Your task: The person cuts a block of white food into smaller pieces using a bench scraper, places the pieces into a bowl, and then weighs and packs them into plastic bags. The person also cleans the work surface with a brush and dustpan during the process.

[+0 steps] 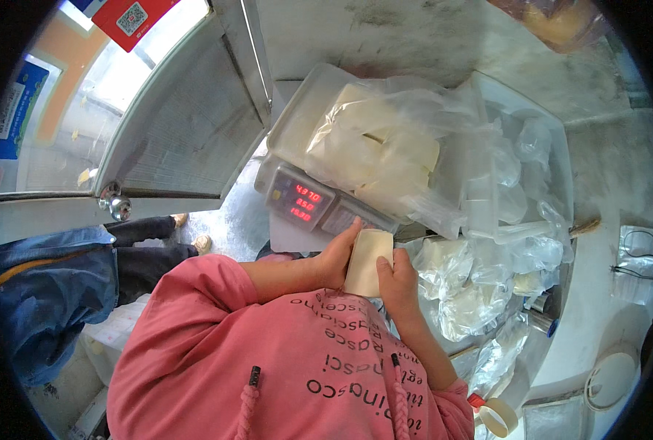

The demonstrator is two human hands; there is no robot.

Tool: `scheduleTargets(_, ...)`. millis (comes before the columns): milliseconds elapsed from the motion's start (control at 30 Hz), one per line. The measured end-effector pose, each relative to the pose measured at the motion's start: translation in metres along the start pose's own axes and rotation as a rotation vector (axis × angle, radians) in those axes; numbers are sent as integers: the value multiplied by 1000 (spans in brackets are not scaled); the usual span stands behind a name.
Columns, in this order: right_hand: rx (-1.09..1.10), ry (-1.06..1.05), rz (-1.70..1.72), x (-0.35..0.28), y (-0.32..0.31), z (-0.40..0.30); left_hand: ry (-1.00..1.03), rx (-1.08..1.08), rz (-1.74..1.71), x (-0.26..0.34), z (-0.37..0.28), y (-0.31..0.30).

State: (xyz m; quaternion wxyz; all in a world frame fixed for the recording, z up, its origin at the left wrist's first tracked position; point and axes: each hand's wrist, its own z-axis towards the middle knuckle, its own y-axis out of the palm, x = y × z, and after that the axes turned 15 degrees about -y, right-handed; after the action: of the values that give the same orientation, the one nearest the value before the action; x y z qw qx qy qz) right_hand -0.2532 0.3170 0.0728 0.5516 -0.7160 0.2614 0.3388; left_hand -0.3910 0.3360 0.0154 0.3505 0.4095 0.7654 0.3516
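Between my two hands is a pale cream stack of thin flat sheets (369, 264), close in front of my chest. My left hand (339, 258) grips its left side, and my right hand (399, 278) holds the right side with the thumb on top. Just beyond my hands stands a digital scale (299, 197) with lit red digits. On or behind it rests a translucent plastic tub (293, 124) of similar pale stacks (398, 143), partly covered by clear plastic film. The stack's underside is hidden.
Right of the tub is a white bin (560, 165) with clear plastic bags. Bagged pale goods (464, 297) lie by my right arm, with a tape roll (498, 418) lower down. At left are a metal-framed door (178, 126) and a person in a blue garment (57, 291).
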Motion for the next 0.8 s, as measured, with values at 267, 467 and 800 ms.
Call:
scheduleTargets(267,247,-267,-23,-51,-118,19,-23,-228,75,0,-19,-17)
scheduleTargets(467,-220,-470,-278,-41,-114,179,63,8,238,11,-35,-18)
scheduleTargets(800,-186,-555,-676,30,-57,184,83,63,212,29,-57,-8)
